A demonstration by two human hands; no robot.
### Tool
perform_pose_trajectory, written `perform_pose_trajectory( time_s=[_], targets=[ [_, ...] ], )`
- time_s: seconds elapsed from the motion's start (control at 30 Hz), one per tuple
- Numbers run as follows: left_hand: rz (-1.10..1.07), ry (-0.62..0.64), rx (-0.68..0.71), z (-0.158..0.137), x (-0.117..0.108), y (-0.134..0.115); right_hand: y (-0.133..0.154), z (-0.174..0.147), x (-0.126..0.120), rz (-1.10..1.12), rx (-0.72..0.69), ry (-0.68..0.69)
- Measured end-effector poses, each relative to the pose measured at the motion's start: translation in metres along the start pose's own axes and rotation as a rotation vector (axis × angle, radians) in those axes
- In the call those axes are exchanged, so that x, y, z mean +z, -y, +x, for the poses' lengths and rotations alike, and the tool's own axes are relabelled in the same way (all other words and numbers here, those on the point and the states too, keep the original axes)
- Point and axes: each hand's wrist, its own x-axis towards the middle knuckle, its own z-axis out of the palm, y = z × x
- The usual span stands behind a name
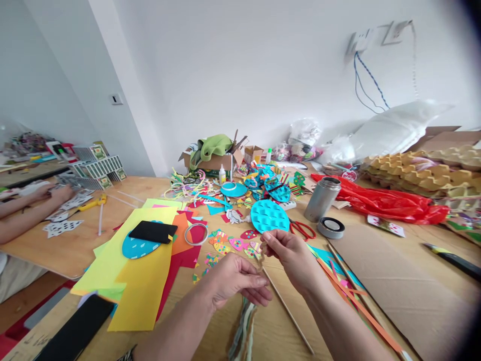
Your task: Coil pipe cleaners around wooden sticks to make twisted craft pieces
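Observation:
My right hand (pixel 291 255) pinches a short piece of tan yarn (pixel 262 261) between thumb and fingertips, close to the upper end of a thin wooden stick (pixel 287 308). Just left of it, my left hand (pixel 238 281) has its fingers curled together where the yarn's lower end meets the thumb. The stick slants down to the right across the table. Below my left hand lies a bundle of grey, white and brown yarn strands (pixel 244 328). Beyond my hands are paper fish cutouts (pixel 236 243) and a blue disc with woven strips (pixel 269 216).
Coloured paper sheets (pixel 141 296), a black phone-like object (pixel 154 232) and a silver ring (pixel 196 234) lie left. Right are red-handled scissors (pixel 303 229), a metal flask (pixel 322 199), cardboard (pixel 406 286) and a utility knife (pixel 453 260). Another person's hands (pixel 62 193) handle playing cards.

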Motion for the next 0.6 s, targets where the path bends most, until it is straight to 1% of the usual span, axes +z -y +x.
perform_pose_trajectory(
  time_s=[0.2, 0.47, 0.6],
  targets=[
    [0.002, 0.001, 0.003, 0.000, 0.001, -0.001, 0.005, -0.001, -0.001, 0.018, 0.015, -0.018],
    [-0.013, -0.013, 0.027, 0.001, 0.000, 0.000, 0.012, -0.001, -0.005, 0.052, 0.085, 0.032],
    [-0.003, -0.021, 0.022, 0.001, 0.001, 0.000, 0.011, -0.001, -0.005, 0.066, 0.084, 0.030]
  ],
)
